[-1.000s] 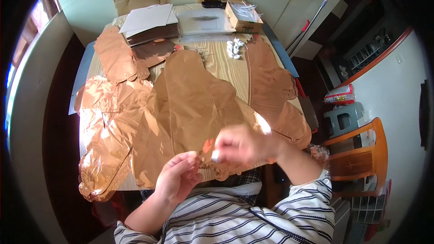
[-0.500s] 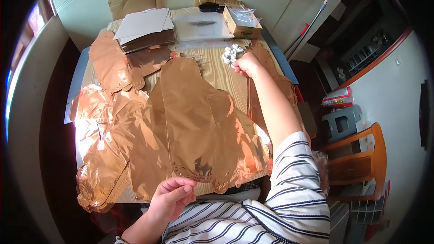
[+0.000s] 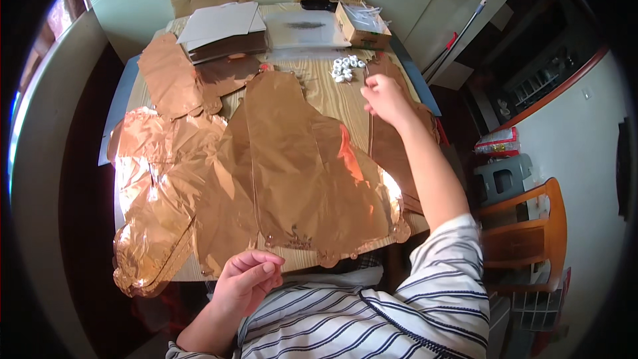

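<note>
Over the wooden table lie flat, shiny copper-coloured foil pieces with rounded edges, which look like uninflated foil balloons. My right hand is above the table's right side, fingers curled and closed. Close to its fingertips is a small dark thin thing, too blurred to name. Just left of that hand sits a cluster of small white rolls, apart from the fingers. My left hand is at the table's near edge, below the large middle foil piece, with thumb and forefinger pinched together. Whatever either hand holds, if anything, cannot be made out.
At the back stand a stack of white and brown sheets, clear plastic bags and an open cardboard box with translucent strips in it. A wooden chair and a grey stool are at the right.
My right hand has drawn back toward me and to the right, away from the white rolls, which now show more fully. My left hand keeps its pinch. The view has shifted slightly.
</note>
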Demonstrator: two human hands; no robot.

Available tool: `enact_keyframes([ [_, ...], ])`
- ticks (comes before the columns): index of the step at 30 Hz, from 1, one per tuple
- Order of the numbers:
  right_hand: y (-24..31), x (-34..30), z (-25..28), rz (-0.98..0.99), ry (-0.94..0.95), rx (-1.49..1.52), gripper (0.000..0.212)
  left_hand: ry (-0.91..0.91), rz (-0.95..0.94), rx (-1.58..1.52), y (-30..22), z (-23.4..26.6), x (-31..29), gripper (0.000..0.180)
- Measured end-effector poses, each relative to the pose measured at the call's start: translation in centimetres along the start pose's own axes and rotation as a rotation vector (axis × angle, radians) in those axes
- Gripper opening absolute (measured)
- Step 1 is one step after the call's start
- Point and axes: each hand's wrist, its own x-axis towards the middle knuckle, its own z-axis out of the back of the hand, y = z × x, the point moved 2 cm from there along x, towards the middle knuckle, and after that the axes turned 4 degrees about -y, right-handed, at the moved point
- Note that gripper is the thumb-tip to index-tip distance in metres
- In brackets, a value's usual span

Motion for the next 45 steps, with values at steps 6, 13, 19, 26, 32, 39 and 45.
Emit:
enact_keyframes([
  [6,8.7,-21.9,3.9,0.461,0.892,0.197,0.012,0.236,0.072,0.630,0.8,3.5,-3.5,0.011],
  [13,-3.3,-35.3,-10.5,0.057,0.867,0.031,0.022,-0.159,0.026,1.352,5.4,12.6,-1.8,0.020],
  [19,-8.7,-36.7,-18.9,-0.075,1.069,0.130,0.034,-0.061,0.115,1.331,9.0,18.2,0.2,0.023],
  [26,-10.3,-37.1,-20.9,-0.126,1.121,0.144,0.032,-0.005,0.126,1.393,11.1,18.5,0.5,0.023],
  [32,-9.1,-36.5,-19.3,-0.034,0.760,0.226,0.026,-0.041,-0.008,1.308,11.6,16.3,0.7,0.021],
  [39,-1.4,-39.3,-14.1,-0.209,0.692,0.861,0.010,0.267,-0.520,1.539,7.4,6.7,-2.1,0.010],
  [45,3.7,-39.7,-12.2,-0.368,0.784,1.408,0.028,0.283,-0.615,1.576,3.3,1.3,-5.1,0.008],
])
